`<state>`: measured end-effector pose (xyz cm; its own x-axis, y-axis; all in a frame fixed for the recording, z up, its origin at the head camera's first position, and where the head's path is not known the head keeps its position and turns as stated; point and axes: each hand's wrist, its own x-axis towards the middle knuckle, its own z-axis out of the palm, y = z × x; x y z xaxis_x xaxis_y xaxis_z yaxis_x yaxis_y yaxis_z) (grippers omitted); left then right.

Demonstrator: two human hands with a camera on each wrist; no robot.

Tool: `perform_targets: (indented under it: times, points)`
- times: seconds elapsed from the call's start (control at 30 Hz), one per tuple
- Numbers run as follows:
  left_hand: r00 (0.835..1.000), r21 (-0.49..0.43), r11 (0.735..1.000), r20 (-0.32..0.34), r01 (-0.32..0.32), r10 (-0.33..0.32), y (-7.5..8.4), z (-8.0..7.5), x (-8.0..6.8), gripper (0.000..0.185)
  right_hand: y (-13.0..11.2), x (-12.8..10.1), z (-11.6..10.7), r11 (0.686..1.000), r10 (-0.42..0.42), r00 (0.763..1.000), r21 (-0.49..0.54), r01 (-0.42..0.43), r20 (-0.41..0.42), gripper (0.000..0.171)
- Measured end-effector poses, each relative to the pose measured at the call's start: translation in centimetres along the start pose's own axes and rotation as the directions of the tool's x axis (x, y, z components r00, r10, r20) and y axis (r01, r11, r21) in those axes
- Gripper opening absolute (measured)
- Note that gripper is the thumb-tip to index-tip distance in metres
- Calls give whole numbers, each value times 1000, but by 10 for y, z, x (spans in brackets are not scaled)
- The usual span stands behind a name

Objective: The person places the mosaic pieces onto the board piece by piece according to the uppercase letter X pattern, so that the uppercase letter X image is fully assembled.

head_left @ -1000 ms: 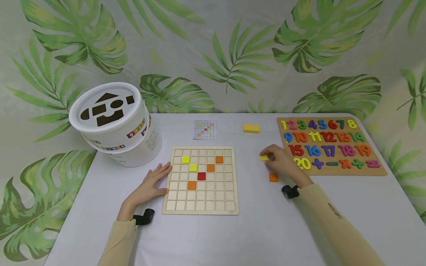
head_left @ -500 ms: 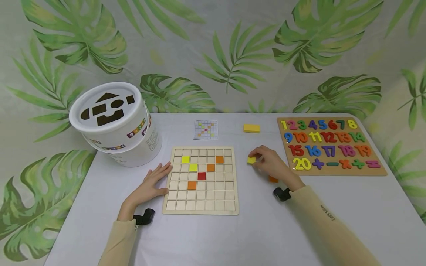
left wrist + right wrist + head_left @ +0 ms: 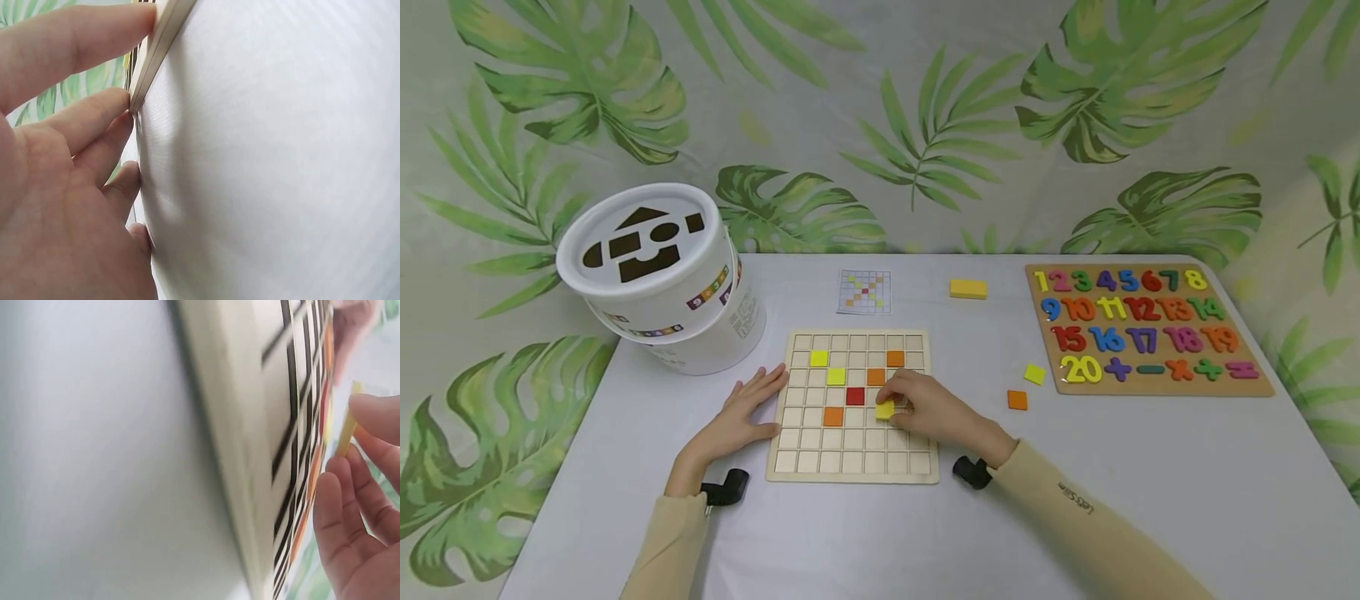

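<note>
A wooden grid board (image 3: 857, 473) lies flat on the table, with yellow, orange and red square tiles in some cells. Above its right half, my right hand (image 3: 934, 407) pinches a yellow square tile (image 3: 884, 411) between thumb and fingertips. In the right wrist view that tile (image 3: 347, 425) is edge-on, a little off the board surface. My left hand (image 3: 735, 423) rests at the board's left edge with fingers extended. The left wrist view shows the left fingertips touching the board's side (image 3: 159, 47). A loose yellow tile (image 3: 1034, 374) and an orange tile (image 3: 1017, 400) lie right of the board.
Behind the board lie a printed pattern card (image 3: 864, 292) and a yellow block (image 3: 967, 289). A number puzzle board (image 3: 1157, 385) occupies the back right. The white bucket (image 3: 658, 329) with a shape-cut lid stands at the back left.
My right hand has carried the yellow tile leftward from the table to over the board. This uncovers a second yellow tile and the orange tile on the table. My left hand stays still.
</note>
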<state>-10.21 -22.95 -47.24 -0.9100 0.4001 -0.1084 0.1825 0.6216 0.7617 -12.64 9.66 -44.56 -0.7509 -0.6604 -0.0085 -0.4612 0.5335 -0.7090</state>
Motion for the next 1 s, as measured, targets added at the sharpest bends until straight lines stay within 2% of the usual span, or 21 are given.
perform_targets:
  times: [0.27, 0.63, 0.73, 0.87, 1.0]
  points:
    - [1000, 9, 1000, -2, 7, -7, 1, 1, 1, 77, -7, 8, 16, 993, -20, 1000, -115, 21, 12, 23]
    - [1000, 9, 1000, -4, 10, -10, -1, 1, 1, 77, -4, 4, 13, 998, -23, 1000, -56, 24, 9, 23]
    - [1000, 5, 1000, -5, 8, -8, -1, 1, 1, 77, 3, -5, 6, 1000, 7, 1000, 7, -7, -21, 24]
    - [1000, 4, 1000, -3, 4, -4, -2, 2, 1, 77, 17, -28, -12, 997, 53, 992, 67, -46, -111, 24]
    - [1000, 9, 1000, -4, 3, -3, -2, 1, 1, 77, 39, -59, -33, 994, 110, 970, 51, -101, -217, 23]
